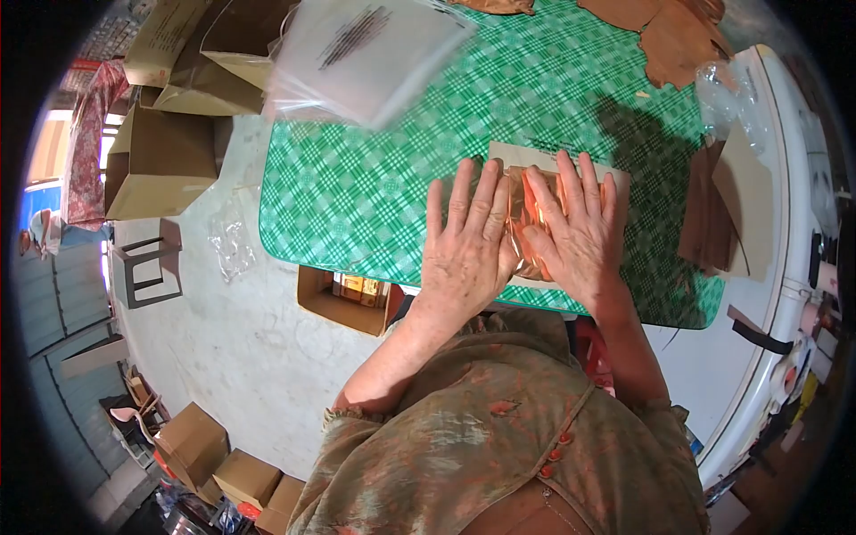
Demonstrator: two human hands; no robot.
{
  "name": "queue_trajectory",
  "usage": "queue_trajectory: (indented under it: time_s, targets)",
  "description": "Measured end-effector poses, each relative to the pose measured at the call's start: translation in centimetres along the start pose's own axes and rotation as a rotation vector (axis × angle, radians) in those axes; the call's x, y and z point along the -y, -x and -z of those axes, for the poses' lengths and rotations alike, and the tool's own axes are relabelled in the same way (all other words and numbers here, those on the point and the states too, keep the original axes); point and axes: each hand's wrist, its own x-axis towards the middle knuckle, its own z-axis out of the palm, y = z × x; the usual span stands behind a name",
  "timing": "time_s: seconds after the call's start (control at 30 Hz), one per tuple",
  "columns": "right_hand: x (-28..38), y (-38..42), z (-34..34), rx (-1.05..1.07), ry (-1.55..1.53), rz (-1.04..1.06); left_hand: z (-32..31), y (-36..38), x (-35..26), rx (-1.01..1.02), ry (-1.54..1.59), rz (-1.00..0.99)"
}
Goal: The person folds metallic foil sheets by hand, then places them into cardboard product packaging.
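A shiny copper-coloured foil packet point(528, 248) lies near the front edge of the green checked tablecloth point(374, 196). Beneath it is a pale cardboard sheet point(510, 153) with some print along its far edge. My left hand point(468, 232) lies flat at the packet's left side, fingers stretched away from me, the thumb side touching the foil. On the right, my right hand point(578, 227) rests with fingers spread over the packet and the sheet. Both hands partly cover the foil, so its full outline is hidden.
Clear plastic sleeves point(366, 62) lie blurred at the table's far left. Brown leather-like pieces point(669, 40) are at the far right, with brown and grey boards point(744, 205) nearer. Open cardboard boxes point(165, 165) stand left; another box point(343, 299) sits below the table edge.
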Motion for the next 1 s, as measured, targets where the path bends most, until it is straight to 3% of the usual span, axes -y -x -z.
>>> queue_trajectory:
  time_s: [0.43, 1.0]
  targets:
    - [0.0, 0.1, -0.1, -0.007, 0.007, -0.004, 0.7, -0.2, 0.5, 0.054, -0.018, 0.01]
    - [0.2, 0.0, 0.2, -0.012, -0.002, -0.009, 1.3, -1.1, 2.5, 0.052, -0.009, -0.225]
